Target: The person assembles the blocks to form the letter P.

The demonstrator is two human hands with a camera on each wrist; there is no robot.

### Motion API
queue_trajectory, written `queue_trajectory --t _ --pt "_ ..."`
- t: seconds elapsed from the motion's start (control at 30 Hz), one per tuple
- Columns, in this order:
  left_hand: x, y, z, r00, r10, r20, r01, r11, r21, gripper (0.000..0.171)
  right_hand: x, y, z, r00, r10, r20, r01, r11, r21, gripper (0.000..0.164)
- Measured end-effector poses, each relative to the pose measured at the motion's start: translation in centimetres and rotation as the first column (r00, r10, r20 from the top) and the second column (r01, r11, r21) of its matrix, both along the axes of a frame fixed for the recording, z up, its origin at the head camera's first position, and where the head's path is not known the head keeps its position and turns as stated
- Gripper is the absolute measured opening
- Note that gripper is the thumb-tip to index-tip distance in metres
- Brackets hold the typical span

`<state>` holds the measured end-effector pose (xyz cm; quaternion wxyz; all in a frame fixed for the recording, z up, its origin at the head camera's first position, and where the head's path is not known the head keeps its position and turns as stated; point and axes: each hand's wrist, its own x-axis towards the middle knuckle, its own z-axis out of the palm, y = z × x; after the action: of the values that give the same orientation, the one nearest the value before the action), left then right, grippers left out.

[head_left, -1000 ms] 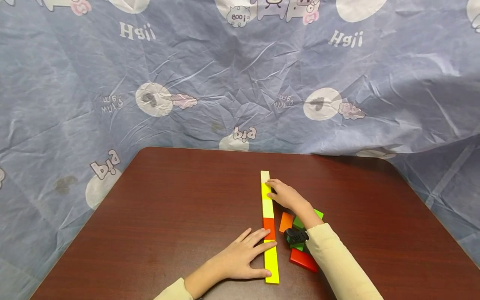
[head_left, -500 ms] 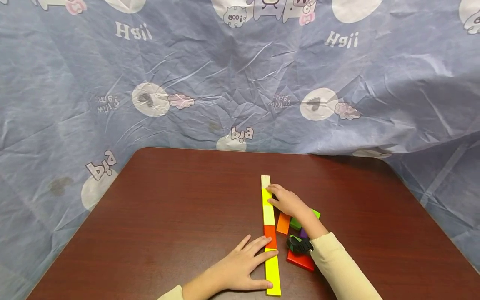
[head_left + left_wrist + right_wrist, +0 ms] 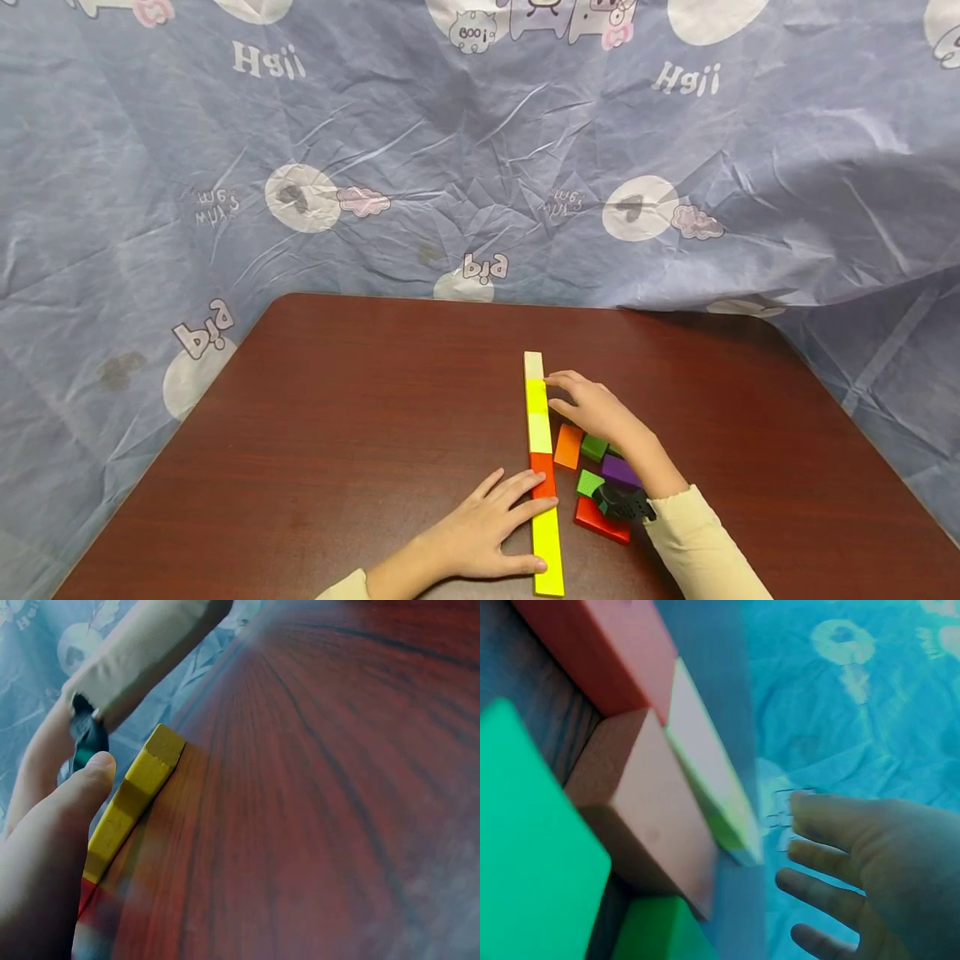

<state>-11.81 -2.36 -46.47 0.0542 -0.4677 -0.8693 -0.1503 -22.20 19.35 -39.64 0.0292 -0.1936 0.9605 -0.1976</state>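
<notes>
A straight row of wooden blocks lies on the table: a pale block [image 3: 533, 366] at the far end, a yellow block [image 3: 537, 397], a pale yellow block [image 3: 539, 434], a red block [image 3: 542, 465] and a long yellow block [image 3: 548, 542] nearest me. With fingers spread and fairly straight, my left hand [image 3: 483, 533] rests on the red block and the long yellow block [image 3: 127, 806]. My right hand [image 3: 600, 410], fingers slightly bent and apart, hovers just right of the upper yellow block and holds nothing. In the right wrist view, that hand [image 3: 885, 862] also shows spread fingers.
Loose blocks lie right of the row, under my right forearm: orange [image 3: 567, 447], dark green [image 3: 594, 447], purple [image 3: 622, 472], light green [image 3: 589, 482] and red [image 3: 602, 521]. A patterned blue cloth [image 3: 465, 150] hangs behind the brown table [image 3: 360, 400].
The whole row has slid a little toward me, with both hands moving along. My right hand has since drawn off the row to the right. The left hand stays on its blocks.
</notes>
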Motion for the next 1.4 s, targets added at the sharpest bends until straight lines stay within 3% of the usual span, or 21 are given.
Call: queue_trajectory --t 0.13,0.3,0.6,0.7,0.87,1.1,1.4 --pt "-0.1 0.0 0.0 1.000 -0.004 -0.005 0.004 1.000 -0.003 0.063 2.2 0.8 0.6 0.997 0.044 -0.059 -0.044 0.999 0.006 0.034" --pt "-0.1 0.0 0.1 1.000 -0.009 0.003 0.009 1.000 -0.011 0.062 4.4 1.6 0.3 0.993 0.099 -0.071 -0.095 0.994 0.050 0.027" --pt "0.0 -0.1 0.1 0.999 -0.020 0.034 0.022 0.999 -0.036 0.060 5.6 2.9 -1.1 0.975 0.197 -0.106 -0.188 0.978 0.086 0.015" --pt "0.0 -0.1 0.1 0.999 -0.026 0.028 0.027 0.999 -0.034 0.059 5.4 3.3 -1.5 0.977 0.180 -0.115 -0.167 0.979 0.112 0.017" --pt "0.0 -0.1 0.2 0.999 -0.031 0.028 0.031 0.999 -0.030 0.058 4.4 4.0 -2.0 0.989 0.047 -0.139 -0.027 0.989 0.143 0.026" --pt "-0.1 -0.2 0.2 0.999 -0.030 0.037 0.031 0.999 -0.027 0.058 2.3 3.5 -1.8 0.979 -0.092 -0.182 0.125 0.976 0.180 0.035" --pt "-0.1 -0.1 0.1 0.999 -0.030 0.036 0.031 0.999 -0.022 0.058 0.5 2.0 -1.2 0.984 -0.074 -0.161 0.101 0.980 0.169 0.038"
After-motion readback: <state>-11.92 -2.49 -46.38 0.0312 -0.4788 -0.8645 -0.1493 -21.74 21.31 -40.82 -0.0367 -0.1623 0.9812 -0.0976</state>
